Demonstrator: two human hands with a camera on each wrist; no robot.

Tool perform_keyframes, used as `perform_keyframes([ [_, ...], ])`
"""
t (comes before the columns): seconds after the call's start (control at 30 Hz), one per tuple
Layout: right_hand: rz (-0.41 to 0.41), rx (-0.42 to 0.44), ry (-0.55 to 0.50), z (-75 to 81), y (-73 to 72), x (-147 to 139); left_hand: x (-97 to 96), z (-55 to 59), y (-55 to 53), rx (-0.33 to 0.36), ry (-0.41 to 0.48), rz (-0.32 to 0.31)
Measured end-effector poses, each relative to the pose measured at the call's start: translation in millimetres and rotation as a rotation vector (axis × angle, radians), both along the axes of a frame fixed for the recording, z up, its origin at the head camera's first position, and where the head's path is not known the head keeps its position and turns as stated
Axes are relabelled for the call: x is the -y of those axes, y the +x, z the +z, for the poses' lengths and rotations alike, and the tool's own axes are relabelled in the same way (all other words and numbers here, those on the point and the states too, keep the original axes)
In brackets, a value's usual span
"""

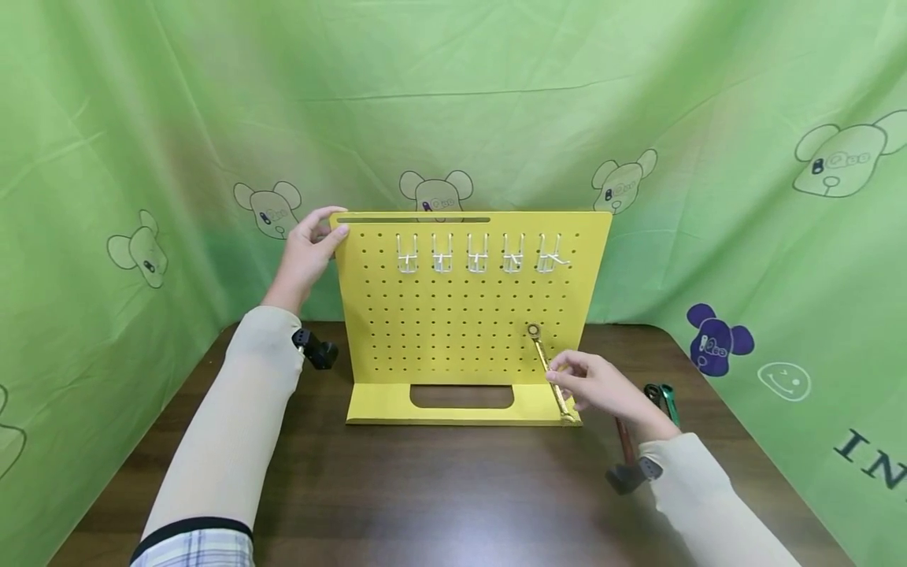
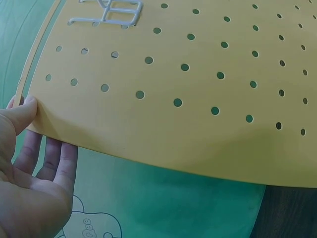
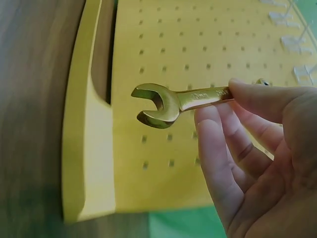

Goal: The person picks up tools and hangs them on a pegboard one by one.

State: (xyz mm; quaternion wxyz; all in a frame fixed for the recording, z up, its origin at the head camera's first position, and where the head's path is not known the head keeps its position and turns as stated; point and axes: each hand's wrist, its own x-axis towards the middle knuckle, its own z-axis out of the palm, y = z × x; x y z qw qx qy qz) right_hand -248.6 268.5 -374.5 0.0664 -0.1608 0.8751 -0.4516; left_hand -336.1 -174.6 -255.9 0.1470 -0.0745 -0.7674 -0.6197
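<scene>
A yellow pegboard stands upright on the table, with a row of white wire hooks near its top. At its upper left corner my left hand pinches the edge, thumb on the front face and fingers behind, as the left wrist view shows. My right hand holds a shiny gold combination wrench by the shank between thumb and fingers, in front of the board's lower right. In the head view the wrench's ring end points up and its open end down; the right wrist view shows that open end close.
Behind my right wrist lie more tools on the table: one with green handles and one with a reddish handle, both partly hidden. A green printed curtain hangs around the back and sides.
</scene>
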Motion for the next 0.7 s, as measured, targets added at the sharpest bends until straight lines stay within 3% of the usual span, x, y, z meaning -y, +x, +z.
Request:
perform_keyframes([
  [0.37, 0.076, -0.059, -0.069, 15.1, -20.7, 68.6, -0.4, 0.1, -1.3, 0.012, 0.002, 0.003],
  [0.7, 0.140, -0.061, -0.164, 46.3, -27.7, 125.6, -1.1, -0.4, -0.9, 0.007, 0.009, 0.010],
])
